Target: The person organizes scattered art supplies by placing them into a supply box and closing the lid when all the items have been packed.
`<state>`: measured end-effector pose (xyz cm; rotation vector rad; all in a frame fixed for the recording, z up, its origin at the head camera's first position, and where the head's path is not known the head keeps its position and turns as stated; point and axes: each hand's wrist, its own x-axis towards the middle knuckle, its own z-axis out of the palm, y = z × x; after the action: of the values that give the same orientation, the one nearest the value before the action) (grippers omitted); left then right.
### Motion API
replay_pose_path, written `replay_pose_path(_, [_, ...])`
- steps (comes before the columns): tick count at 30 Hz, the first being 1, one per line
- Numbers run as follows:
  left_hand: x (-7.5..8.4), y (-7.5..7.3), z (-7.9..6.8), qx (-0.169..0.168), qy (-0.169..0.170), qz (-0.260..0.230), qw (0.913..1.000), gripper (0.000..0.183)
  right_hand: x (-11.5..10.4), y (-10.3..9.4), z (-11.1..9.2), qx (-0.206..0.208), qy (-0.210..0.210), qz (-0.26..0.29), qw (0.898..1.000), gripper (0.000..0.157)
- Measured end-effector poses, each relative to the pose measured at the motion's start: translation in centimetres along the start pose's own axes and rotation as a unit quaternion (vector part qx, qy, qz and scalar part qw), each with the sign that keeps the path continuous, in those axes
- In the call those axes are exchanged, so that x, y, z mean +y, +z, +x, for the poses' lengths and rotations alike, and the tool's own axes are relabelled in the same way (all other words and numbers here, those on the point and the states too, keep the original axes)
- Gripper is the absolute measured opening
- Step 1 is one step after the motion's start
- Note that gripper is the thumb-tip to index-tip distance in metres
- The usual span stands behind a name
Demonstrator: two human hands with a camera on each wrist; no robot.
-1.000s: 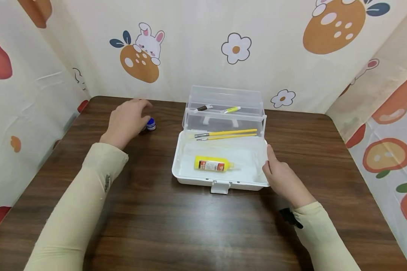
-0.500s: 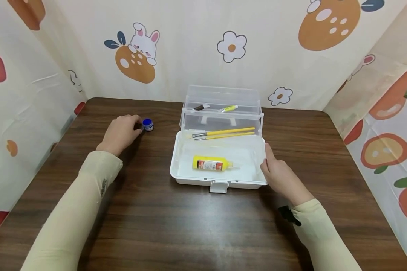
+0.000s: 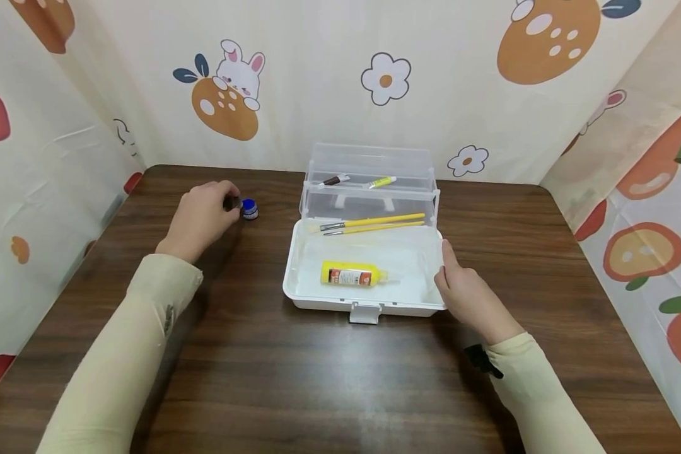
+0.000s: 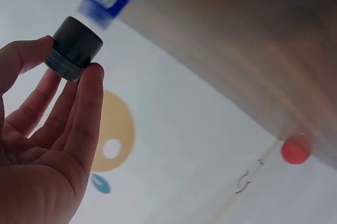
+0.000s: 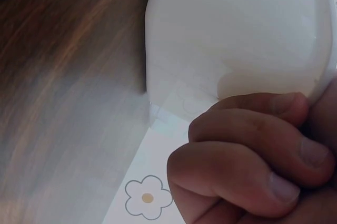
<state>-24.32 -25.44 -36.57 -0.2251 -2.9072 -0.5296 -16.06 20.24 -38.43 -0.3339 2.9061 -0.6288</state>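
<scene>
My left hand [image 3: 195,217] pinches a small black paint jar [image 4: 73,50] between thumb and fingers; in the head view the fingers partly hide it. Right beside it stands a small jar with a blue lid [image 3: 250,209], blurred in the left wrist view. With my right hand [image 3: 471,299] I hold the right side wall of a white plastic box [image 3: 318,304]. Curled fingers [image 5: 247,155] lie against that wall in the right wrist view. Inside the box are a yellow bottle [image 3: 349,275] with a clear nozzle and two yellow-handled paintbrushes [image 3: 383,221].
The box's clear lid [image 3: 371,154] stands raised at the back, with a dark tube [image 3: 333,180] and a yellow tube [image 3: 381,182] in its tray. A latch [image 3: 366,313] hangs at the front. Printed cloth surrounds the brown table [image 3: 261,391] on the back and sides.
My left hand came down beside the blue-lidded jar, took hold of the black jar and raised it slightly. My right hand stays on the box. The head view has shifted a little.
</scene>
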Motion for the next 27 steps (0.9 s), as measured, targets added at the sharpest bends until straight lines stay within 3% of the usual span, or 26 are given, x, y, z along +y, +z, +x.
replay_pose_path(13, [3.9,-1.6,1.9,0.008,0.021,-0.026,0.9994,0.022,-0.1,-0.1,-0.1,-0.014,0.005,0.0,1.0,0.06])
replay_pose_path(27, [9.2,-2.1,5.7,-0.007,0.066,-0.007,0.9978,0.037,0.1,0.1,0.0,-0.015,0.008,-0.002,1.0,0.061])
